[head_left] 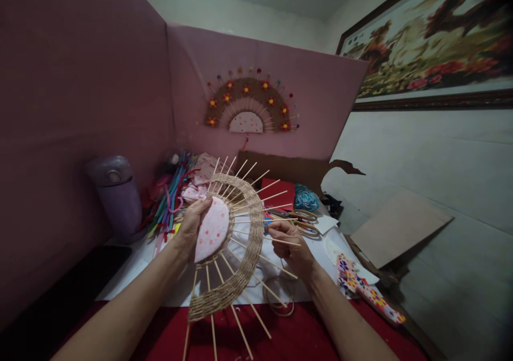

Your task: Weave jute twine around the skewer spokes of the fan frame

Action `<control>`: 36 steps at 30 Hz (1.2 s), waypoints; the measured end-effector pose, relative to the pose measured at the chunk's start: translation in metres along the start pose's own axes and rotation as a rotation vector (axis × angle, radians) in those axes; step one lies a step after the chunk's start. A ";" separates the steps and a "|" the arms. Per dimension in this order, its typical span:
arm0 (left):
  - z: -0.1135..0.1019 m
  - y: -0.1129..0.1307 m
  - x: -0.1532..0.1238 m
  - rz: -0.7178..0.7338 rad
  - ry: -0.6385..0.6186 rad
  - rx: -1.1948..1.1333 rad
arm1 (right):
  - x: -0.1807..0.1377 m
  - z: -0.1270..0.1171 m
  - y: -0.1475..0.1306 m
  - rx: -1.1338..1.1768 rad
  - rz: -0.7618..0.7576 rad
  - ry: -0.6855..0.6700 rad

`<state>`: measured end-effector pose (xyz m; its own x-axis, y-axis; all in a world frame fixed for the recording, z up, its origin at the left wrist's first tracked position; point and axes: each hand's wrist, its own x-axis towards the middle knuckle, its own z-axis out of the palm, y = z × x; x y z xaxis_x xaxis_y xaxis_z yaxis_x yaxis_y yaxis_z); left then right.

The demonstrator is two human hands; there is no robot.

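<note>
A half-round woven fan [255, 227] is held up before me, with thin wooden sticks spreading from a half-circle of pink dotted fabric [214, 224] and a band of tan twisted cord woven through them. My left hand [188, 230] grips the fabric centre at its straight side, thumb on the front. Just outside the band's right edge, my right hand [292, 246] is closed in a pinch among the stick ends. Its fingers seem to hold the cord; their tips are partly hidden. Loops of loose cord [278, 297] hang below this hand.
Scissors [305, 223], blue yarn [306, 197] and red sheet [276, 192] lie behind the fan. Coloured pipe cleaners [172, 190] and a purple bottle [116, 195] stand left. A flower-patterned glue gun [371, 291] lies right. A decorated fan [248, 91] hangs on the pink panel.
</note>
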<state>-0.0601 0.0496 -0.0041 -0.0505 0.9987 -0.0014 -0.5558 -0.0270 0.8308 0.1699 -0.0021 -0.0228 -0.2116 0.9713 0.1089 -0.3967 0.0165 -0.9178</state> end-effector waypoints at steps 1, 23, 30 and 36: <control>0.000 0.001 0.000 -0.005 0.005 -0.003 | 0.000 0.001 0.000 -0.012 -0.004 -0.004; -0.006 0.006 0.015 0.111 0.067 0.047 | -0.001 -0.016 -0.017 -0.081 -0.265 0.083; -0.008 0.006 0.016 0.130 0.049 0.055 | -0.001 -0.018 -0.022 -0.056 -0.309 0.156; -0.010 0.005 0.017 0.162 0.045 0.108 | -0.002 -0.014 -0.024 -0.126 -0.432 0.266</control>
<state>-0.0719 0.0663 -0.0053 -0.1707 0.9786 0.1145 -0.4449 -0.1803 0.8772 0.1928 -0.0015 -0.0066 0.1883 0.8958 0.4026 -0.2834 0.4420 -0.8510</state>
